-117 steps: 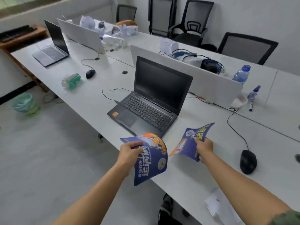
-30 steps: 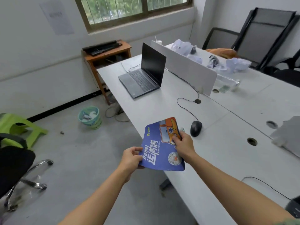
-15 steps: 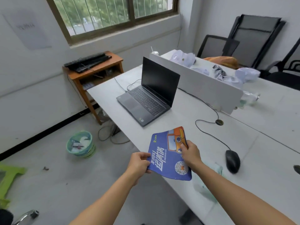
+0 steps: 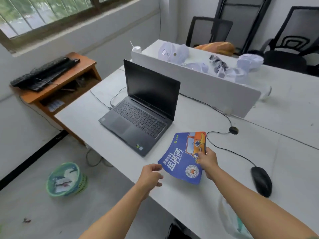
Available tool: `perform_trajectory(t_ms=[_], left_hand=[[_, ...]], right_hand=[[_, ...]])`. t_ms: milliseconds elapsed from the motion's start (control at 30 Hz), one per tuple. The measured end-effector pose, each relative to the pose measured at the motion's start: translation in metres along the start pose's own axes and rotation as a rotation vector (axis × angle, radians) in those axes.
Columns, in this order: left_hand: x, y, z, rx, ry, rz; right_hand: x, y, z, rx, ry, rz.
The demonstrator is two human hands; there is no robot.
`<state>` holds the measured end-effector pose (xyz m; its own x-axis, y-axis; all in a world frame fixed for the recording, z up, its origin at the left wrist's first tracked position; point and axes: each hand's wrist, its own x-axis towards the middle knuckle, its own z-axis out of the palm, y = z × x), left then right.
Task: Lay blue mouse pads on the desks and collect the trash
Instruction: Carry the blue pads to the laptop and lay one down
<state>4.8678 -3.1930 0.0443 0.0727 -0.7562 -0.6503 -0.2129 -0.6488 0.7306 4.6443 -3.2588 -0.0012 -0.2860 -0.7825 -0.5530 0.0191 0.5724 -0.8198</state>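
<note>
Over the desk (image 4: 198, 207) edge, the left hand (image 4: 150, 175) hovers loosely curled (touching nothing), just beside the blue mouse pad (image 4: 183, 158), which the right hand (image 4: 208, 161) pinches above the desktop; beyond sits an open laptop (image 4: 143, 109).

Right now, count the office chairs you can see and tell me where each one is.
3. One chair stands behind the far desk, one tall chair back is beside it, and one chair is at the right edge. More may be out of view.
</note>
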Motion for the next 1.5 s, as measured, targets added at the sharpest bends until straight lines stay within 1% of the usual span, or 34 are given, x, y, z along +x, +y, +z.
perform_trajectory(t_ms=[100, 233, 333, 467, 600, 700, 800, 933, 1000, 1067, 1133, 1200, 1333, 1400, 1500], left_hand=[[0.028, 0.008, -0.007, 0.103, -0.028, -0.003], [0.056, 0.01, -0.018, 0.304, -0.074, -0.06], [0.073, 0.008, -0.027, 0.575, -0.112, -0.031], [0.088, 0.006, -0.038, 0.893, -0.178, 0.068], [0.105, 0.0, -0.047, 1.084, -0.302, 0.112], [0.117, 0.001, -0.049, 1.163, -0.385, 0.157], [0.129, 0.008, -0.047, 1.214, -0.417, 0.239], [0.142, 0.018, -0.041, 1.275, -0.452, 0.344], [0.146, 0.024, -0.036, 1.319, -0.475, 0.39], [0.146, 0.029, -0.025, 1.365, -0.506, 0.44], [0.143, 0.033, -0.013, 1.398, -0.539, 0.483], [0.137, 0.034, 0.0, 1.428, -0.568, 0.509], [0.126, 0.029, 0.024, 1.474, -0.607, 0.54], [0.122, 0.025, 0.035, 1.499, -0.613, 0.539], [0.112, 0.017, 0.052, 1.584, -0.594, 0.508]], right_hand=[[0.024, 0.001, 0.011, 0.046, 0.035, 0.076], [0.051, 0.002, 0.024, 0.007, 0.108, 0.115], [0.067, -0.001, 0.038, 0.004, 0.109, 0.132], [0.081, -0.004, 0.053, -0.138, 0.145, 0.137], [0.082, 0.004, 0.054, -0.275, 0.206, 0.184], [0.079, 0.009, 0.05, -0.358, 0.235, 0.224], [0.077, 0.014, 0.046, -0.398, 0.27, 0.273], [0.067, 0.023, 0.041, -0.407, 0.262, 0.38], [0.057, 0.025, 0.035, -0.462, 0.283, 0.4], [0.043, 0.026, 0.019, -0.532, 0.35, 0.391], [0.028, 0.03, -0.004, -0.549, 0.42, 0.365], [0.013, 0.031, -0.032, -0.543, 0.503, 0.345], [-0.013, 0.035, -0.088, -0.623, 0.627, 0.303], [-0.023, 0.042, -0.11, -0.715, 0.613, 0.319], [-0.033, 0.062, -0.134, -0.825, 0.493, 0.401]])
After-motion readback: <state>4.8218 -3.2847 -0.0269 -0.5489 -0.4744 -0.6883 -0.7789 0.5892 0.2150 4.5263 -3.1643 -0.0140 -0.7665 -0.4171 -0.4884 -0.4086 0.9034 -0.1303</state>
